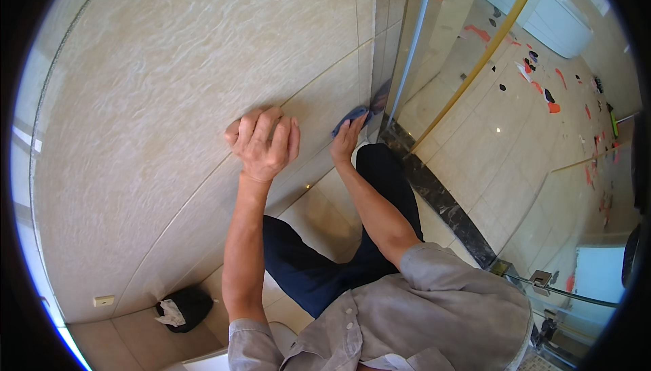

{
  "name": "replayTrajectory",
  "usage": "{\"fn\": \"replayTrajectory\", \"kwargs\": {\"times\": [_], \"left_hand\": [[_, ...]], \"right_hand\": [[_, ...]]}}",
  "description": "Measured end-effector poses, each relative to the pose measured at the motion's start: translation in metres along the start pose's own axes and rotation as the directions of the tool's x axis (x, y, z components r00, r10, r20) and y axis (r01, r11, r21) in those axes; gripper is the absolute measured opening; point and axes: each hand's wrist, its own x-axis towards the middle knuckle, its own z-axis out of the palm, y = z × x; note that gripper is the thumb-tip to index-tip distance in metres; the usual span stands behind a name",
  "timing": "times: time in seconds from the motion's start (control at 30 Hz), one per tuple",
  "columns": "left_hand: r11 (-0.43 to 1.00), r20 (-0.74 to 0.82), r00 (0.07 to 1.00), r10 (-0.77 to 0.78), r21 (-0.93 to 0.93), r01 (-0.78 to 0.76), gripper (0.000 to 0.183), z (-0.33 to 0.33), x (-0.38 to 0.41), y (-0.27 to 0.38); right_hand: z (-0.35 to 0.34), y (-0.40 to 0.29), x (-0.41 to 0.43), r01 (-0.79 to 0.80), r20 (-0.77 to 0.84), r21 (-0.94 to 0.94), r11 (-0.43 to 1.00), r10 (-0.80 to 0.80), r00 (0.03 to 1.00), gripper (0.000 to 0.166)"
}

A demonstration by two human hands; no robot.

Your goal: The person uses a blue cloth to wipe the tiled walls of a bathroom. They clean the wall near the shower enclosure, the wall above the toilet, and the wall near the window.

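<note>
My right hand (pixel 348 140) presses a folded dark blue cloth (pixel 350 120) against the beige tiled wall (pixel 203 66), low down near its right-hand corner. To the left of it, my left hand (pixel 264 143) rests on the same wall with its fingers curled into a loose fist. Nothing shows in that fist, though its underside is hidden. A tile joint (pixel 315 79) runs slantwise behind the left hand. Below both hands are my bent knees in dark trousers (pixel 305 264), over the tiled floor (pixel 325 208).
At right, a glass panel with a yellow edge strip (pixel 478 61) stands by a black marble sill (pixel 447 208). Beyond lie scattered red and black scraps (pixel 552 101) and a white tub-like fixture (pixel 554 23). A black bag-lined bin (pixel 190 307) sits lower left, near a wall socket (pixel 104 301).
</note>
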Motion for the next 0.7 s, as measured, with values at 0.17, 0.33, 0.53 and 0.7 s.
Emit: {"fn": "replayTrajectory", "kwargs": {"times": [0.17,0.33,0.53,0.7], "left_hand": [[1.0,-0.016,1.0,-0.01,0.018,0.01,0.013,0.004,-0.001,0.003],[1.0,0.003,1.0,-0.022,0.016,0.022,0.011,-0.002,-0.003,-0.001],[0.999,-0.004,1.0,-0.015,-0.045,0.015,0.009,-0.007,0.001,0.0],[0.998,0.008,1.0,-0.016,-0.053,0.016,0.01,-0.005,0.001,-0.001]], "right_hand": [[0.008,-0.019,-0.005,-0.15,0.003,0.069,0.986,0.15,0.989,0.073],[0.012,-0.151,-0.046,0.218,0.011,0.094,0.971,-0.22,0.975,0.066],[-0.006,-0.166,-0.011,0.715,0.12,0.066,0.696,-0.717,0.687,0.048],[-0.014,-0.14,0.034,0.678,0.027,-0.008,0.735,-0.677,0.735,0.055]]}}
